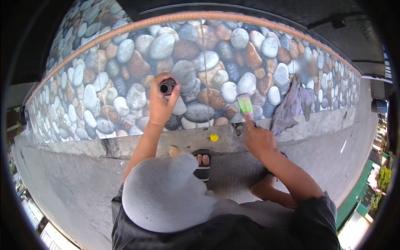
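Observation:
My left hand (161, 105) is wrapped round a small dark bottle (174, 81), its uncapped round mouth facing up. My right hand (261, 141) grips a small flat green scraper (245, 103), index finger stretched along it. The wide end of the scraper is over the pebble-patterned panel (196, 73), close to its lower edge; whether it touches cannot be made out. Between my hands, a yellow cap (214, 137) lies on the concrete ledge (271, 123). A crumpled grey rag (287, 109) drapes over the panel's lower edge, right of my right hand.
An orange-brown trim (183, 16) runs along the panel's far edge. My sandalled foot (203, 160) is near the ledge, on grey pavement (75, 179). A dry brown leaf (174, 151) lies beside it. The ledge is chipped near my right hand.

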Demonstrator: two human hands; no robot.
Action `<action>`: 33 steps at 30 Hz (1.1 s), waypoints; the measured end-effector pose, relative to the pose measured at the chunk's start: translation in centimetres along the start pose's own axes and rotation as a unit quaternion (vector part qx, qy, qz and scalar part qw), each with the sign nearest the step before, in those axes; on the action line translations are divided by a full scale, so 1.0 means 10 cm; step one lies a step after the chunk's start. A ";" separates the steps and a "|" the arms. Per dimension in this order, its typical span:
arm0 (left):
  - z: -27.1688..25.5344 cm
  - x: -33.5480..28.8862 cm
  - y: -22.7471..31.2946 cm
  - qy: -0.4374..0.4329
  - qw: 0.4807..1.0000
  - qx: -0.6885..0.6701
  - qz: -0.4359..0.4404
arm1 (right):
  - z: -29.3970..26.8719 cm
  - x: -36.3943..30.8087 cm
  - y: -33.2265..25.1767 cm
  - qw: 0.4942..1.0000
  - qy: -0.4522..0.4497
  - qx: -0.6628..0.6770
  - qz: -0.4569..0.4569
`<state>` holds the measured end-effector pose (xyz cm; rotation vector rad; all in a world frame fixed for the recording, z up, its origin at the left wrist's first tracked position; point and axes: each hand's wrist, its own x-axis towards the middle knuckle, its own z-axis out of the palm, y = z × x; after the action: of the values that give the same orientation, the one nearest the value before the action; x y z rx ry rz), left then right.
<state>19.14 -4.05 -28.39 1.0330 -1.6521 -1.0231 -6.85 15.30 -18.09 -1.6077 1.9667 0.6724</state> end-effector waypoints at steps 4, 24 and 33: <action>-0.03 0.05 0.08 0.008 0.999 0.033 0.035 | 0.10 -0.04 -0.04 0.999 0.014 -0.027 -0.016; -0.09 -0.02 0.24 0.047 0.991 0.111 0.053 | -0.12 0.19 -0.08 0.995 0.077 0.022 -0.065; -0.08 0.05 0.36 0.009 0.993 0.119 0.022 | -0.47 0.55 0.40 0.986 0.118 0.121 0.014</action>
<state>19.11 -3.56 -24.69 1.1522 -1.8056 -0.7988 -12.05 8.87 -18.02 -1.5699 2.1475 0.2483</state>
